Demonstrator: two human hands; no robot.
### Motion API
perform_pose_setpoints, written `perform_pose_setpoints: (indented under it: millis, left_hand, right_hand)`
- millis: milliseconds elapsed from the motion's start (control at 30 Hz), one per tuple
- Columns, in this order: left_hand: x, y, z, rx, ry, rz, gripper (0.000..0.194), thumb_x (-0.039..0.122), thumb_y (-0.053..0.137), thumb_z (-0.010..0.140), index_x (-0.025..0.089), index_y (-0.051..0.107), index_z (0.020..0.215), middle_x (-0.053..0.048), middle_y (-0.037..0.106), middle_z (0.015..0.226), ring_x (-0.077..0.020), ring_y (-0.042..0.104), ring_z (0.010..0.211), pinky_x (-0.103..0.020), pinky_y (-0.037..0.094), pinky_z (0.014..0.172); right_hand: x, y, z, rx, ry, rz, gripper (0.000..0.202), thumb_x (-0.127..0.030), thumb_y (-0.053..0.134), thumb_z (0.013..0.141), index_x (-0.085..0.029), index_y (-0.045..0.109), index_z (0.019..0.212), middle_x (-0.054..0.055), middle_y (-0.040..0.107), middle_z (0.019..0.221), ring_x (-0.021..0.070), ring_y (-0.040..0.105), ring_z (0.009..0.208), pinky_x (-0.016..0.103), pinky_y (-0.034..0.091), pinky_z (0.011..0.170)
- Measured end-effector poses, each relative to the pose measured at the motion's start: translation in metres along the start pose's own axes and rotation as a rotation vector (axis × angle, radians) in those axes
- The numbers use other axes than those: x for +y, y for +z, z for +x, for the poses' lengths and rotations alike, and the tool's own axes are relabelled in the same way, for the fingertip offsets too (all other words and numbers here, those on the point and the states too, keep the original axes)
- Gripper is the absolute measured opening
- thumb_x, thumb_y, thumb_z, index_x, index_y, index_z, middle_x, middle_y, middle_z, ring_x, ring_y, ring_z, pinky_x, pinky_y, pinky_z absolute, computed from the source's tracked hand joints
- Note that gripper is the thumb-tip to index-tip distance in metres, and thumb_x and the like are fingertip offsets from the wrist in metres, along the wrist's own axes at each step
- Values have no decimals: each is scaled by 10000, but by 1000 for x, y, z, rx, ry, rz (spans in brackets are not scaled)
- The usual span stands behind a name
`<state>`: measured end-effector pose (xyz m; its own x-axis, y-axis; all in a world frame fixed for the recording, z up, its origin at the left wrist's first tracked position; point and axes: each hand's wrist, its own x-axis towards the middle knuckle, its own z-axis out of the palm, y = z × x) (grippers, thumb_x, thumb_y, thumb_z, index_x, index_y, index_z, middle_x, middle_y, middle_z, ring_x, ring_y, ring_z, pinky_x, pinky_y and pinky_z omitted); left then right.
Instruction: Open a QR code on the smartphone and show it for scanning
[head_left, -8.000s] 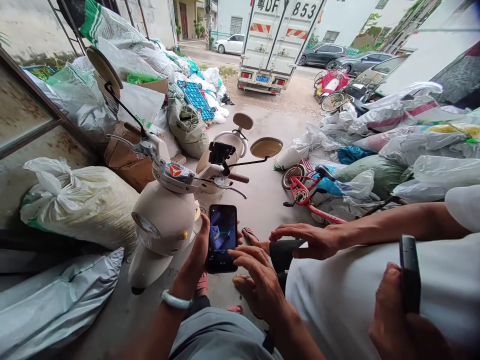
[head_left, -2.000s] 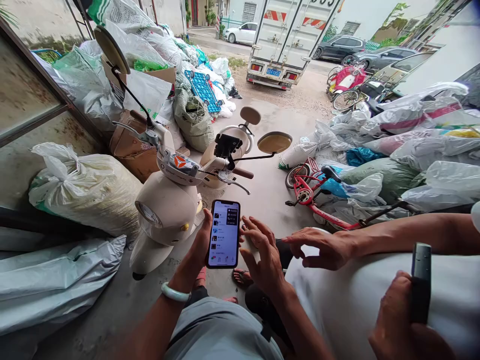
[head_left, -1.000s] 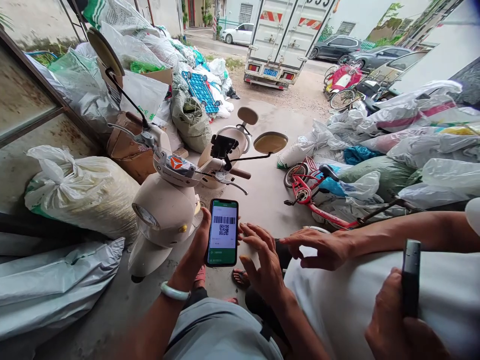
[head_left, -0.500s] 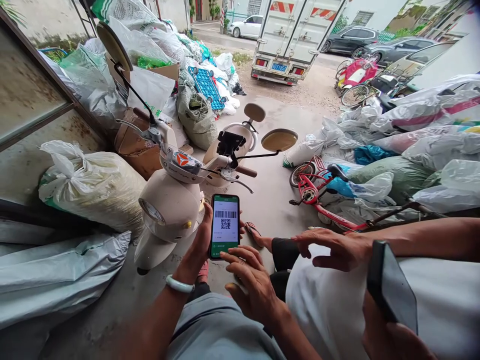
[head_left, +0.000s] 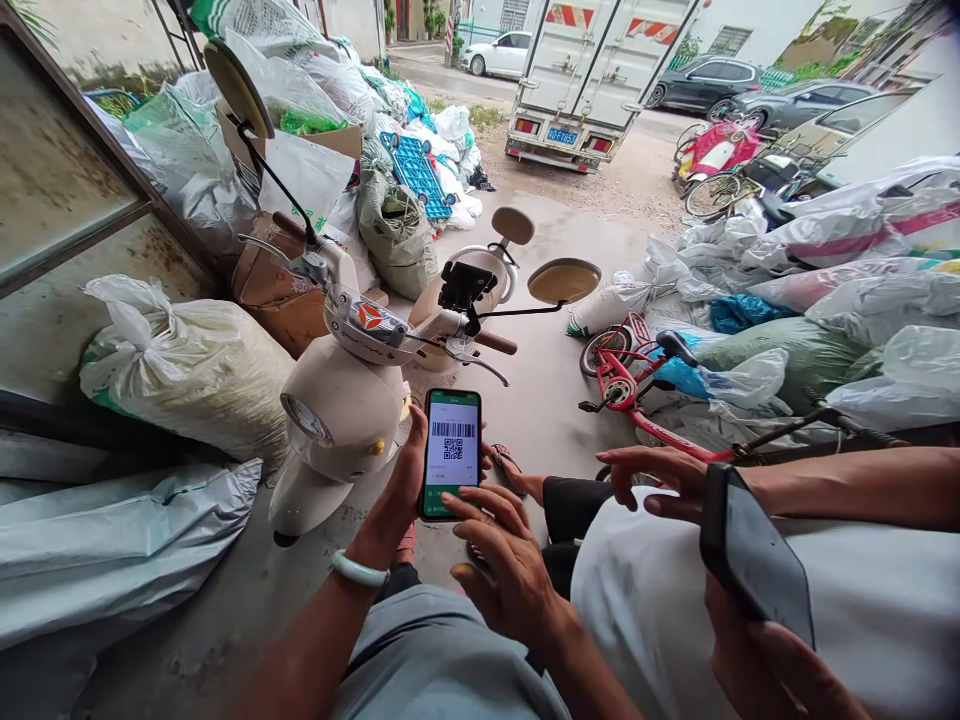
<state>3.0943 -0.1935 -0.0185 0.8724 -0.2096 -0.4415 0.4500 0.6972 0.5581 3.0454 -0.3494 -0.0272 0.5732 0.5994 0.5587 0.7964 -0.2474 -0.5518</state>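
A smartphone (head_left: 451,470) shows a barcode and a QR code above a green band. My left hand (head_left: 397,490) is wrapped round it, thumb along one edge and fingertips showing at the other. A pale bangle sits on that wrist. Over the lower part of the screen, my right hand (head_left: 506,555) has its fingers spread, a fingertip at the green band; whether it touches the glass I cannot tell. To the right, another person's hand holds a dark phone (head_left: 757,550), and that person's other hand (head_left: 660,475) reaches out behind it.
A cream scooter (head_left: 345,400) stands just ahead of the phone. Tied sacks (head_left: 180,370) lie at the left, more bags (head_left: 795,350) at the right. A red bicycle (head_left: 630,390) lies near them. Beyond is a white truck (head_left: 574,80).
The other person's dark phone has moved left and tilted, closer to that person's other hand. My hands and phone have hardly moved; the same code screen shows.
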Motion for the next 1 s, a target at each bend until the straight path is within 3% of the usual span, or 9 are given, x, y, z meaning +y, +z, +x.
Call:
perform_pose_setpoints:
  millis: [533,600,700,800,1000]
  left_hand:
    - [0,-3,-1,-68,3,-43,844,777,231,833,122,677,1120,-166,721,935,-254,675,806,-377,549,750]
    - [1,-2,-1,-43,12,-33,842,785,276,820,111,668,1137,-167,725,930,-259,679,805,-372,551,745]
    - [-1,-4,1,-50,28,-22,880,799,283,807,86,642,1179,-173,724,942,-258,687,809,-359,557,739]
    - [-7,-7,5,-49,55,-15,892,804,270,803,84,635,1183,-177,721,959,-262,692,822,-370,564,737]
    - [-21,-8,10,-17,143,-43,849,823,383,745,149,632,1198,-149,711,1072,-261,682,919,-382,559,810]
  right_hand:
    - [0,-9,-7,102,20,-34,204,-320,411,1038,-163,518,1113,146,631,1187,286,555,1116,521,420,978]
    - [-2,-9,-8,114,23,-13,197,-312,407,1036,-166,521,1104,128,655,1090,274,582,1024,500,435,930]
    - [-5,-9,-10,140,29,11,193,-289,393,1031,-165,537,993,71,629,807,220,566,756,392,453,721]
    - [-11,-4,-16,99,48,31,289,-282,351,1031,-176,519,821,16,503,620,165,450,566,316,362,570]
    - [-23,32,-35,-104,133,43,481,-437,270,1049,-193,462,682,-8,434,537,143,421,500,292,334,542]
